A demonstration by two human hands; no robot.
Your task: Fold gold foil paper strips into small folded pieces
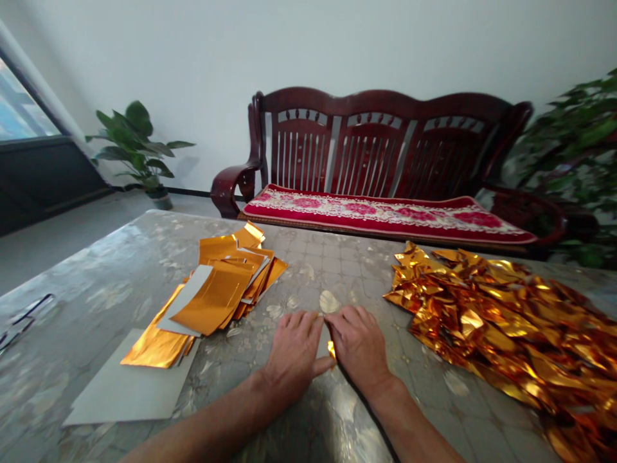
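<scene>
Glossy grey tabletop [308, 270], floral/grid pattern, runs under & around the grip. Far L of grip, at the edge of view: thin dark-framed item [29, 315], partly cut off, blurry. Nearer, L of grip: flat pale-grey sheets [130, 392], matte, straight-edged, lying partly under a loose stack of gold foil sheets [216, 289], which are rect., shiny, fanned out unevenly, some curling, a few w/ grey faces up.

At the grip: L hand [296, 341], fingers bent down to the table, thumb stretched twd the R hand [359, 344]; the two hands' fingertips nearly meet. Small gold foil pc. [331, 349] shows b/w them, next to the R hand, bright & mostly covered. Fingers curled on both; can't tell whether either is clamped on the pc., as the contact is hidden.

Beyond grip, slightly R: dark-red polished wood bench [371, 141], slatted back, curved arms, w/ a red floral runner [385, 212], fabric, on its seat. R of grip, well apart: big heap of folded foil [506, 328], creased, angular, pointed bits, very reflective. Further R, beyond heap: leafy plant [583, 141].

Containers: pot [159, 198], far L beyond the table, round, holding a broad-leaved plant [137, 141].
</scene>
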